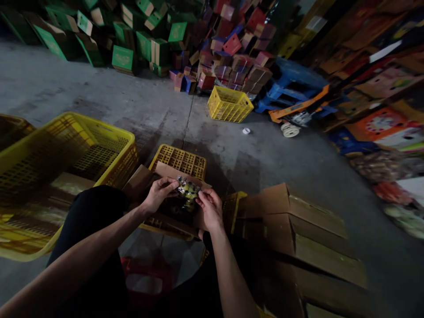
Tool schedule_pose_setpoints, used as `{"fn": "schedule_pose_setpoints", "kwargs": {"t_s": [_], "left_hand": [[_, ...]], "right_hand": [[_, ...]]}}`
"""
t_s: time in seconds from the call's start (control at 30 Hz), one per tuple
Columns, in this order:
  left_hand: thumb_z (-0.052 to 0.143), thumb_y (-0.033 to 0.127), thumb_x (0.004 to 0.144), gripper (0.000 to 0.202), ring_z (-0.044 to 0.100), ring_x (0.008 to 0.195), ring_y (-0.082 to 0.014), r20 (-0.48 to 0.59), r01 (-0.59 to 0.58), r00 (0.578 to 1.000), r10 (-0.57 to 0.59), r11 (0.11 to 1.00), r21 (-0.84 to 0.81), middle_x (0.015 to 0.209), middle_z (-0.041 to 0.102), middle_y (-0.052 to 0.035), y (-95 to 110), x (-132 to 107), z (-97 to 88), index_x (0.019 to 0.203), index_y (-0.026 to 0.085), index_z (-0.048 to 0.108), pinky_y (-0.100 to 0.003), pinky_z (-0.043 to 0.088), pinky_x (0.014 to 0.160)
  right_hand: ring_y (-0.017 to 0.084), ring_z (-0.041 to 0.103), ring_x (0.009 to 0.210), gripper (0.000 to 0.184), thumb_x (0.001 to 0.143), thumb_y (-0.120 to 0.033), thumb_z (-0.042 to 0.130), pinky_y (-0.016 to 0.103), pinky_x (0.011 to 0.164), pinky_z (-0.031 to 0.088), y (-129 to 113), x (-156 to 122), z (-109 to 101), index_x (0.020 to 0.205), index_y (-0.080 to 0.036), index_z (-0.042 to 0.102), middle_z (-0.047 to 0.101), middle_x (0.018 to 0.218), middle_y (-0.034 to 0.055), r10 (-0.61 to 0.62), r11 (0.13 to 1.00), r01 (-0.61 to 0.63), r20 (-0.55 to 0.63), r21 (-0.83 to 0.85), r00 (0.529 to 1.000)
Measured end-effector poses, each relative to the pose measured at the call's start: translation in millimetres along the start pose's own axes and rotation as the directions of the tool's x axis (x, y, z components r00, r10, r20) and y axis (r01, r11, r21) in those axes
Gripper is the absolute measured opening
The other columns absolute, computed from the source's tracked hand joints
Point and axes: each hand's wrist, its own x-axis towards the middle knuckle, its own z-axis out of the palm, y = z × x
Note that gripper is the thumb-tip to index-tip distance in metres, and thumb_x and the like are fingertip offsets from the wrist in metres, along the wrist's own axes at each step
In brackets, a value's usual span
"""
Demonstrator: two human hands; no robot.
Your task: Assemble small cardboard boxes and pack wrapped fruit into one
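Between my two hands is a small clear plastic packet [188, 189] with yellow and dark pieces showing through. My left hand [159, 193] pinches its left end between thumb and fingers. At the packet's right end, my right hand [210, 207] grips it the same way. Both hands are above an open cardboard box [141, 180], whose flaps stand up around them. Similar yellow and dark contents show dimly inside, mostly hidden by shadow and the packet. Under the box is an upturned yellow plastic crate [180, 160].
A large yellow crate [115, 138] stands at left, with cardboard inside. Closed cardboard boxes [318, 247] are stacked close on my right. Farther off are another yellow crate [230, 106], an orange pallet jack [300, 106], blue pallets [285, 81] and heaped green cartons [123, 58].
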Motion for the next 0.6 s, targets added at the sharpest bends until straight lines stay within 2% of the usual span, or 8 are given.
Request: {"fn": "schedule_pose_setpoints", "kwargs": {"t_s": [0.1,0.17,0.23,0.3,0.43,0.6], "left_hand": [[0.089,0.050,0.068,0.047,0.071,0.094,-0.0229,0.046,0.033,0.998,-0.032,0.999,-0.013,0.105,0.075,-0.0076,-1,-1,0.3,0.097,0.015,0.075,-0.035,0.063,0.081],[0.091,0.044,0.067,0.054,0.070,0.105,-0.0265,0.114,0.059,0.992,-0.055,0.998,-0.033,0.120,0.074,-0.0097,0,-2,0.5,0.111,0.017,0.075,-0.037,0.062,0.085],[0.093,0.039,0.064,0.060,0.069,0.112,-0.0285,0.188,0.067,0.980,-0.062,0.998,-0.021,0.125,0.073,-0.0097,0,-3,0.2,0.117,0.019,0.074,-0.036,0.060,0.090],[0.094,0.037,0.063,0.055,0.072,0.105,-0.0268,0.215,0.055,0.975,-0.056,0.998,0.013,0.114,0.077,-0.0082,-1,-2,-1.4,0.111,0.018,0.077,-0.034,0.058,0.091],[0.093,0.039,0.064,0.038,0.074,0.083,-0.0205,0.146,0.026,0.989,-0.023,1.000,-0.017,0.089,0.079,-0.0042,-8,2,-6.4,0.092,0.017,0.078,-0.033,0.060,0.084],[0.094,0.031,0.060,0.041,0.073,0.084,-0.0193,0.146,0.058,0.988,-0.045,0.995,-0.083,0.095,0.078,-0.0041,-10,4,-7.7,0.095,0.018,0.077,-0.032,0.059,0.085]], "right_hand": [[0.016,0.064,0.081,0.034,0.066,-0.044,0.089,0.030,0.073,0.059,0,0,-3,0.083,-0.025,0.067,0.067,0.088,-0.0019,0.009,1.000,-0.009,0.010,0.007,1.000],[0.016,0.064,0.081,0.035,0.067,-0.045,0.089,0.031,0.074,0.060,1,0,-6,0.084,-0.025,0.066,0.067,0.089,-0.0017,-0.008,1.000,0.009,0.014,-0.005,1.000],[0.016,0.064,0.081,0.035,0.067,-0.046,0.089,0.032,0.075,0.060,1,1,-8,0.085,-0.025,0.066,0.067,0.088,-0.0016,-0.024,1.000,0.024,0.009,-0.012,1.000],[0.016,0.064,0.080,0.035,0.068,-0.045,0.088,0.033,0.075,0.060,2,2,-10,0.086,-0.025,0.066,0.067,0.088,-0.0018,-0.024,1.000,0.024,-0.003,-0.003,1.000],[0.016,0.065,0.081,0.031,0.071,-0.044,0.087,0.031,0.072,0.058,3,3,-10,0.086,-0.026,0.066,0.070,0.091,-0.0013,-0.026,0.999,0.026,0.010,0.035,1.000],[0.016,0.066,0.080,0.032,0.069,-0.043,0.088,0.030,0.070,0.059,4,4,-9,0.085,-0.026,0.067,0.070,0.090,-0.0008,-0.029,0.999,0.028,0.012,0.045,1.000]]}}
